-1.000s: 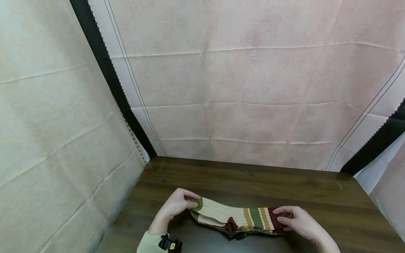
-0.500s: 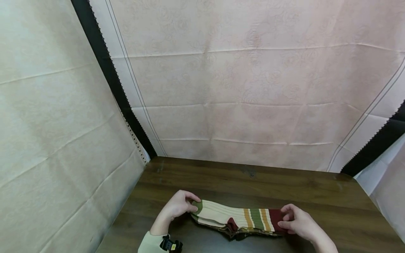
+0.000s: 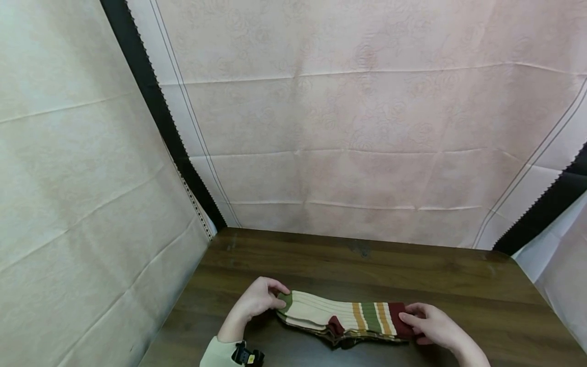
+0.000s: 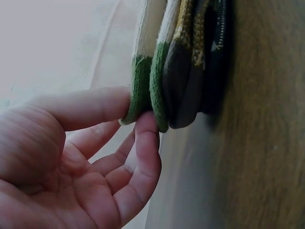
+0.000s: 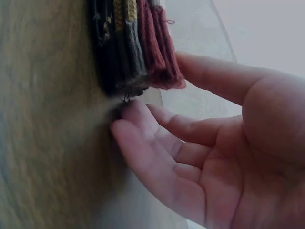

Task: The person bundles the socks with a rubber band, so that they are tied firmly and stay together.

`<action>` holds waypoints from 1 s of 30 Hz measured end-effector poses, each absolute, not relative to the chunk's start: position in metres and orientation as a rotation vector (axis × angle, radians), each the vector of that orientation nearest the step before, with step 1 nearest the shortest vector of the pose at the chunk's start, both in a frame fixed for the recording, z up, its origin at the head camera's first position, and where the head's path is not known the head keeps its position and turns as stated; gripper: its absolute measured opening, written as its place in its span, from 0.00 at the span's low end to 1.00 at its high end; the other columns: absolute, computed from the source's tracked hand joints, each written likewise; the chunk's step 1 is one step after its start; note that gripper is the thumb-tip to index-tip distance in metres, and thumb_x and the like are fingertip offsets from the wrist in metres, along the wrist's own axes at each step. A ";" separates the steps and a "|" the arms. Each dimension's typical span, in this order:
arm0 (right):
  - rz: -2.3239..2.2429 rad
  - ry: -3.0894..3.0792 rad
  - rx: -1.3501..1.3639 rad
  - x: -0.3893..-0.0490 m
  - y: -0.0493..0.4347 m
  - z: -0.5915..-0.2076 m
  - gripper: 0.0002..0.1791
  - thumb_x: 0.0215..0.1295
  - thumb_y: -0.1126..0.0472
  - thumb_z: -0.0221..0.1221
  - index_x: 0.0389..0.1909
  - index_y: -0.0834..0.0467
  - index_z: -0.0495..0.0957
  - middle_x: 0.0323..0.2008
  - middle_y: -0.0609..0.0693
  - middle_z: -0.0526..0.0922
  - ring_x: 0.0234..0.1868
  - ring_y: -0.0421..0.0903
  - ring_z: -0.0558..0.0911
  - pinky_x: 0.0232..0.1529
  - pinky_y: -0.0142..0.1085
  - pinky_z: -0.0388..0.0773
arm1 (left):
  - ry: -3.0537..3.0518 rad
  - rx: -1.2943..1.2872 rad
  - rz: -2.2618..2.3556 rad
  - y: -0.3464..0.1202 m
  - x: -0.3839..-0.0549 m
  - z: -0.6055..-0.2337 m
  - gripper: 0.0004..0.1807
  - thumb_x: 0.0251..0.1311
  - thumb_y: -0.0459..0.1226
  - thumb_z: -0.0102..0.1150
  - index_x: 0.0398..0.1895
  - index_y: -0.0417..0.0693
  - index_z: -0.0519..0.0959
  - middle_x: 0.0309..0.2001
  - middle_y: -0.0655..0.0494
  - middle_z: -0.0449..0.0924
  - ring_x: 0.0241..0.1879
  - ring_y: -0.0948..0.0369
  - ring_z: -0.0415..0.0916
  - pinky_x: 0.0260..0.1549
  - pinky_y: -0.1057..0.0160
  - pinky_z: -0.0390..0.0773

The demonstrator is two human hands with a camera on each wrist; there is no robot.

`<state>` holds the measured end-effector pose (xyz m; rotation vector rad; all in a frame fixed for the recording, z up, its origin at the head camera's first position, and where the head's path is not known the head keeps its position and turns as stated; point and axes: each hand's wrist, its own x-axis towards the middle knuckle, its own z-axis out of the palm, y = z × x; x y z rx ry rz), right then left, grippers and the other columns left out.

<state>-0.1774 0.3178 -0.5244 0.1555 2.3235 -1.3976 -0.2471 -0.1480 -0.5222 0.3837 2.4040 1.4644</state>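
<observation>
A stack of folded socks lies on the wooden table in the head view. On top is a cream sock [image 3: 321,309] with a green toe, a dark red heel, green and yellow stripes, and a dark red cuff [image 3: 400,321]. My left hand [image 3: 258,299] pinches the top layer's green toe [image 4: 140,86] between thumb and a fingertip. Other toes, green and dark grey, sit below it in the left wrist view. At the cuff end, my right hand [image 3: 434,325] touches the top cuff with its thumb. Its other fingers bend loosely beside the stack's end, near the table.
The dark wooden table [image 3: 293,255] extends behind the socks to a pale fabric wall [image 3: 367,127]. Another fabric panel [image 3: 82,204] slopes along the left side. Black-edged seams run down both corners. A black device [image 3: 246,355] is strapped to my left wrist.
My right hand lifted its fingers off the cuff's top, and they now lie lower, by the stack's end, with the thumb on the cuff. The left hand stays at the toe, slightly lower.
</observation>
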 end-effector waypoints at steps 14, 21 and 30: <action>-1.417 2.152 0.026 -0.187 0.329 -0.540 0.37 0.76 0.44 0.64 0.60 0.77 0.74 0.49 0.59 0.83 0.48 0.49 0.85 0.48 0.47 0.87 | 2.490 0.384 1.556 -0.146 -0.244 -0.509 0.18 0.60 0.32 0.78 0.54 0.41 0.88 0.52 0.45 0.85 0.40 0.56 0.79 0.35 0.56 0.80; -1.482 2.230 0.032 -0.178 0.312 -0.525 0.25 0.80 0.53 0.62 0.57 0.74 0.75 0.47 0.57 0.83 0.46 0.48 0.85 0.44 0.46 0.87 | 2.514 0.383 1.584 -0.147 -0.246 -0.513 0.18 0.61 0.32 0.77 0.54 0.41 0.88 0.52 0.41 0.84 0.40 0.57 0.80 0.35 0.56 0.81; -1.519 2.228 0.060 -0.179 0.309 -0.528 0.29 0.80 0.53 0.62 0.61 0.74 0.67 0.48 0.59 0.81 0.48 0.52 0.85 0.46 0.51 0.87 | 2.527 0.385 1.595 -0.146 -0.246 -0.513 0.18 0.62 0.33 0.76 0.55 0.41 0.87 0.51 0.40 0.85 0.41 0.56 0.80 0.38 0.55 0.81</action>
